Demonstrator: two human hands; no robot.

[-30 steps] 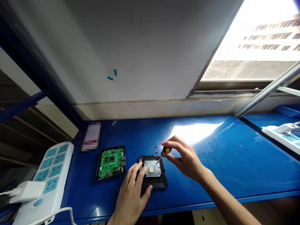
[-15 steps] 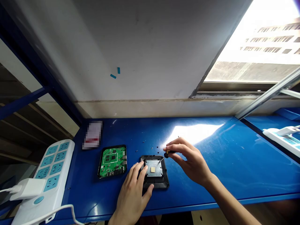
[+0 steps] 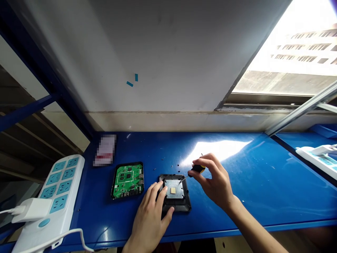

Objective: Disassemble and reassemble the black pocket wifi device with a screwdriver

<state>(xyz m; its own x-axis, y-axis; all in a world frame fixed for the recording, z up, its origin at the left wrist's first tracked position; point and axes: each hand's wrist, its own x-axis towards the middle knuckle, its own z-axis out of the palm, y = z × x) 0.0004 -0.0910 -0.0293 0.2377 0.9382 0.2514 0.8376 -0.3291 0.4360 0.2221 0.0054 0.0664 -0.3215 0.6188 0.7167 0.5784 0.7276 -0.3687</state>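
A screwdriver (image 3: 196, 170) with a black and yellow handle is pinched in my right hand (image 3: 216, 181). Its thin shaft slants down to the left, with the tip at the upper right of a silver metal plate (image 3: 174, 185). That plate lies inside a black plastic cover (image 3: 177, 206) and carries a small beige pad (image 3: 173, 190). My left hand (image 3: 152, 218) rests on the cover's left side, fingers apart. To the left, a green circuit board (image 3: 126, 179) sits in a black housing. Several tiny dark screws (image 3: 172, 166) lie behind the cover.
A white power strip (image 3: 58, 186) with a plugged-in adapter (image 3: 33, 210) and cable stands at the left. A blurred card (image 3: 105, 150) lies at the back left of the blue table (image 3: 231, 218). Another power strip (image 3: 319, 154) is at the far right, past a metal frame.
My right hand has shifted slightly right and turned, so more of the screwdriver handle shows. The tip remains at the plate's upper right. My left hand stays on the cover.
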